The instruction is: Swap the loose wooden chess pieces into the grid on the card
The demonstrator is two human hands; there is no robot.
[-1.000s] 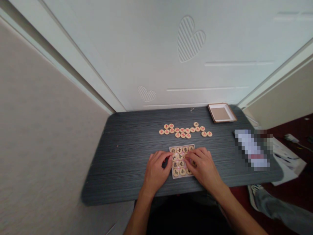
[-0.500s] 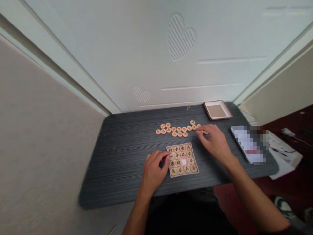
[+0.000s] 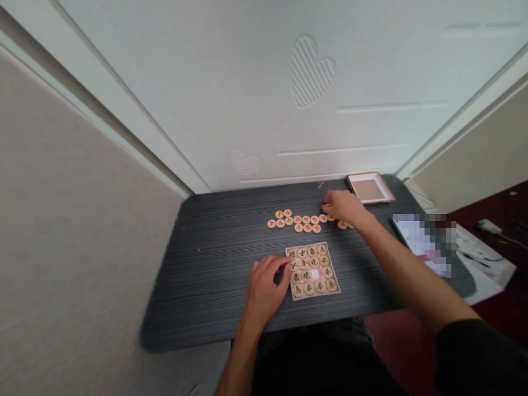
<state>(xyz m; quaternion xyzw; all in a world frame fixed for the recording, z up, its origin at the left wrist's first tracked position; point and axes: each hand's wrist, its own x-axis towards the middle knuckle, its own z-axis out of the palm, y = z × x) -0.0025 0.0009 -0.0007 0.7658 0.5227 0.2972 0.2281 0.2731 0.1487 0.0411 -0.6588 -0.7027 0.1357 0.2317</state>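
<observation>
In the head view, a square white box [image 3: 317, 295] holds rows of round wooden Chinese chess pieces with black characters, with one gap right of the middle. My left hand [image 3: 266, 286] pinches the left edge of this box between thumb and fingers. Beyond it lies a loose cluster of red-marked Chinese chess pieces [image 3: 306, 219]. My right hand [image 3: 344, 205] reaches over the right end of the cluster, its fingertips closed on a Chinese chess piece that they mostly cover. Several red-marked pieces [image 3: 342, 224] show below the right wrist.
The dark wood-grain table [image 3: 206, 275] has rounded corners and stands against a white door panel. An open box lid [image 3: 371, 190] lies at the back right. A phone [image 3: 421, 242], partly blurred, lies at the right, beside white papers [image 3: 482, 258].
My right hand has moved back and left, from the right end of the red pieces to the black-marked piece behind them. My left hand stays at the box. The view has shifted slightly.
</observation>
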